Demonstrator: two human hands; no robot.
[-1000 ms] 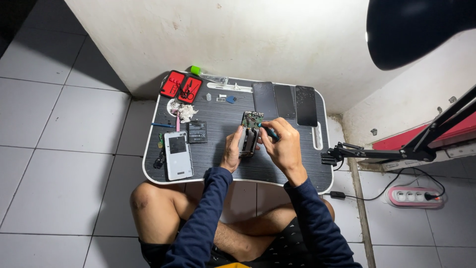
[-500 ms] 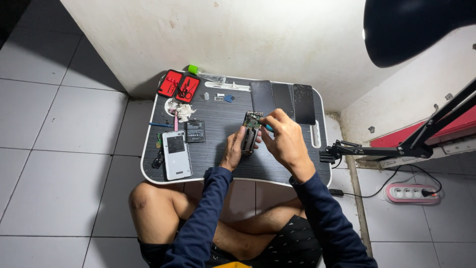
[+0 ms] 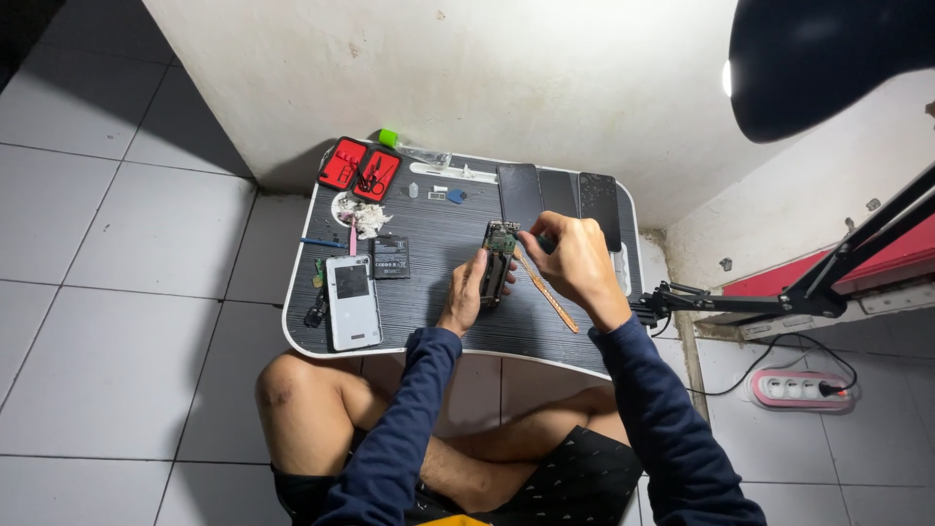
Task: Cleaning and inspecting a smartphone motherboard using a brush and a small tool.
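Note:
My left hand [image 3: 468,292] grips an opened phone body [image 3: 498,261] with its circuit board exposed, holding it upright over the small dark lap table [image 3: 429,312]. My right hand [image 3: 573,261] is pinched at the phone's top edge, fingers closed on a small part or tool too small to tell. An orange flex strip [image 3: 545,292] hangs from the phone toward the table, below my right hand.
On the table: a white phone back [image 3: 352,300], a black battery [image 3: 391,256], an open red tool case [image 3: 357,169], a green-capped bottle [image 3: 390,137], several dark screens [image 3: 560,195] at the back. A lamp arm [image 3: 779,292] clamps at the right edge. A power strip [image 3: 804,389] lies on the floor.
My right hand has shifted slightly at the top of the phone; the view has drifted a little. The left hand keeps the same hold.

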